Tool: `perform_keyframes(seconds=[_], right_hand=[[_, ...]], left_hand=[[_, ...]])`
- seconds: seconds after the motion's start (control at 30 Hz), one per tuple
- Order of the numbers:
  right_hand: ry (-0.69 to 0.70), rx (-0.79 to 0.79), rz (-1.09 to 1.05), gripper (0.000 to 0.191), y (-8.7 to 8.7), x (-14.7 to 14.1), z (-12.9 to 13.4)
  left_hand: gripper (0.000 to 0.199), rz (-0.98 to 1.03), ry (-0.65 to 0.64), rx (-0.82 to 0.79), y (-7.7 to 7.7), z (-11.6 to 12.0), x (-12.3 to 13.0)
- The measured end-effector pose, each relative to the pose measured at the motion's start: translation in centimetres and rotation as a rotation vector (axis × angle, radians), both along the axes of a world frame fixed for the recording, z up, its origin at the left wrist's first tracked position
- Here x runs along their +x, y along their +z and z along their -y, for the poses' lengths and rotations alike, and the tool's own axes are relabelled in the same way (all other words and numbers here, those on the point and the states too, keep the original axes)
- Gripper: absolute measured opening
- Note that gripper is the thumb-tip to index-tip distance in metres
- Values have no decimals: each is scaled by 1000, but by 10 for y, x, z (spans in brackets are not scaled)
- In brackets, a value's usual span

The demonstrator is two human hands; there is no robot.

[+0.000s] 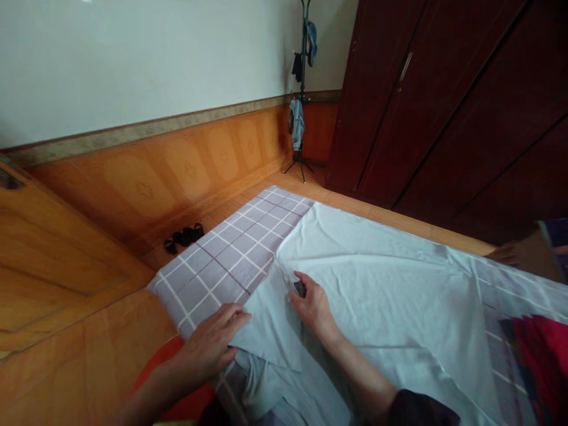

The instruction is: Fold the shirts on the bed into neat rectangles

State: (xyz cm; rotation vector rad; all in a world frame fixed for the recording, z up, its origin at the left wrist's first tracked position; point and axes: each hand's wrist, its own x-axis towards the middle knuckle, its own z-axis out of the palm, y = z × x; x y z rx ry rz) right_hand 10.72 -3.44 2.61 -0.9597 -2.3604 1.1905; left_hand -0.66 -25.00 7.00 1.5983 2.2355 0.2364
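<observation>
A pale, whitish-blue shirt (399,296) lies spread over the bed, slightly wrinkled, with a sleeve-like flap (270,319) toward me. My left hand (215,337) is at the flap's left edge, fingers on top and thumb lower down, closed on the cloth. Over the middle of the shirt's left side is my right hand (313,305). Its thumb and forefinger are curved and apart, with a dark gap between them, close to the fabric. More bunched pale cloth (284,390) lies below the flap, near my body.
The bed has a grey checked sheet (231,254). Folded red cloth (541,349) lies at the right. A blurred hand (506,254) shows at the far right edge. Something red (155,367) stands beside the bed. Dark sandals (186,235), a coat stand (303,77) and a wardrobe (426,106) lie beyond.
</observation>
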Motion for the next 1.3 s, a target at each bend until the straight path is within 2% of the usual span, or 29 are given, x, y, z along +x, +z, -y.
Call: perform_keyframes(seconds=[0.1, 0.2, 0.27, 0.4, 0.57, 0.67, 0.77, 0.87, 0.93, 1.03, 1.1, 1.17, 1.23, 1.3], right_hand=[[-3, 31, 70, 46, 16, -5, -3], [-19, 64, 136, 44, 32, -11, -14], [-39, 95, 191, 45, 38, -14, -23], [-58, 160, 319, 44, 36, -14, -35], [-3, 218, 420, 51, 27, -1, -31], [45, 256, 454, 52, 26, 9, -28], [55, 303, 473, 51, 28, 14, -27], [77, 415, 482, 49, 31, 16, -25], [119, 549, 466, 46, 32, 18, -22], [222, 696, 353, 40, 27, 23, -14], [302, 733, 254, 36, 20, 27, -10], [351, 749, 179, 33, 11, 32, -7], [358, 734, 131, 33, 5, 36, -6], [345, 698, 109, 34, 2, 40, -7]], left_hand=[[65, -19, 41, -10, -10, 8, 0], [62, -7, 60, -9, -11, 9, 6], [58, 0, 25, -4, -11, 7, 14], [45, -44, -52, -9, -13, 5, 26], [27, -95, -148, -117, -13, 3, 22], [30, -112, -158, -193, -7, -1, 18], [36, -31, -160, -215, 7, -2, 12], [23, 63, -240, -187, 24, -5, -3], [10, 77, -284, -141, 33, -15, -19], [17, 7, -213, 28, 33, -51, -44], [29, -49, -190, 157, 24, -83, -59], [39, -66, -257, 220, 11, -113, -70], [39, -57, -333, 189, -2, -136, -77], [32, -66, -342, 134, -10, -149, -82]])
